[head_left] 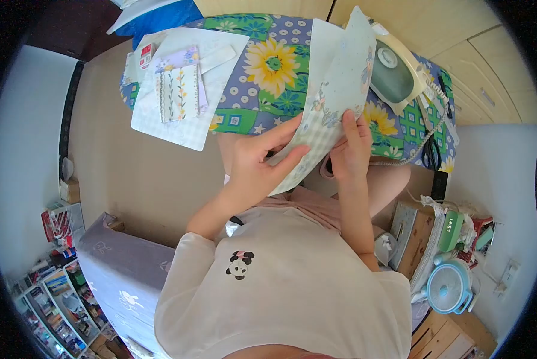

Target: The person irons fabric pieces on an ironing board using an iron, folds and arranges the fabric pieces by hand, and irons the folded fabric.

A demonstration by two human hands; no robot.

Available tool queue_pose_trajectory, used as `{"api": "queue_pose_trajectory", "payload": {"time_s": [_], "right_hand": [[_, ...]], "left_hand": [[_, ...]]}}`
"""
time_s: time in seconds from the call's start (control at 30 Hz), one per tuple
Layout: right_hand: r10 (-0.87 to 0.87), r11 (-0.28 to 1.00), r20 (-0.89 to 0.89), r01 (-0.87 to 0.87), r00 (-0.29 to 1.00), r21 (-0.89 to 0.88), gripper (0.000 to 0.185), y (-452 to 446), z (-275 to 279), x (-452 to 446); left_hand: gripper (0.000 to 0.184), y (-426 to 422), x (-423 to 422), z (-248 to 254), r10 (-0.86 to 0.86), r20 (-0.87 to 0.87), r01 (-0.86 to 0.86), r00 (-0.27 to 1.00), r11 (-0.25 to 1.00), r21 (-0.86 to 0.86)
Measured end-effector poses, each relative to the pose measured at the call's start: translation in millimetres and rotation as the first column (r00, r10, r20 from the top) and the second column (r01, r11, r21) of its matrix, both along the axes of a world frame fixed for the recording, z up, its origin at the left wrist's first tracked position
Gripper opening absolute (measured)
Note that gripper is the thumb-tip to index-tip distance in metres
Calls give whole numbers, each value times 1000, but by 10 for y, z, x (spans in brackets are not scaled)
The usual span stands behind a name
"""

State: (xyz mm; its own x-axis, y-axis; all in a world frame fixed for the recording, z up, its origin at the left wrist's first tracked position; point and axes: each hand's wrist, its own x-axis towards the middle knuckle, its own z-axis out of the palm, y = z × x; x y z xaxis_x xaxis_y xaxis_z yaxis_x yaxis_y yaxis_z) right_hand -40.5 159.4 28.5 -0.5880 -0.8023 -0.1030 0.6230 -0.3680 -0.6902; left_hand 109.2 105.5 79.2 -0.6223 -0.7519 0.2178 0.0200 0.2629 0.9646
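A pale sheet [335, 90] with flowers and a faint check pattern is held up in front of me, bent lengthwise, its far end reaching over the table. My left hand [259, 160] grips its near left edge, the thumb on the front and the other fingers partly hidden by the sheet. On the right edge, my right hand [352, 143] has closed on the sheet with fingers pressed against the patterned face. Whether it is paper or thin plastic I cannot tell.
A sunflower-print cloth [271, 66] covers the table. To the left, a white sheet [220, 57] carries a floral card [180, 93] and a small red-and-white box [147, 55]. A telephone [394, 69] with a coiled cord sits at the right. Below right stands a small blue fan [449, 287].
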Motion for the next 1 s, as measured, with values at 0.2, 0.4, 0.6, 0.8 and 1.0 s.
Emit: {"api": "queue_pose_trajectory", "payload": {"time_s": [0.2, 0.4, 0.6, 0.8, 1.0], "right_hand": [[-287, 958, -117, 284, 951, -43, 28, 17, 170, 37], [-423, 906, -183, 416, 887, -77, 27, 39, 302, 120], [-438, 897, -182, 441, 880, -26, 31, 96, 322, 103], [-260, 965, -157, 262, 953, -6, 35, -44, 379, -74], [70, 990, -503, 2, 861, 140, 28, -764, 18, -357]], "left_hand": [[41, 110, 108, 39, -19, 64, 24, 998, 997, -79], [41, 167, 115, -55, 94, -107, -91, 990, 995, 34], [35, 145, 143, -95, 88, -14, -89, 996, 996, -14], [33, 3, 339, -291, 39, -40, -31, 998, 983, 181], [46, -93, 389, -496, 32, -58, -6, 998, 917, 400]]}}
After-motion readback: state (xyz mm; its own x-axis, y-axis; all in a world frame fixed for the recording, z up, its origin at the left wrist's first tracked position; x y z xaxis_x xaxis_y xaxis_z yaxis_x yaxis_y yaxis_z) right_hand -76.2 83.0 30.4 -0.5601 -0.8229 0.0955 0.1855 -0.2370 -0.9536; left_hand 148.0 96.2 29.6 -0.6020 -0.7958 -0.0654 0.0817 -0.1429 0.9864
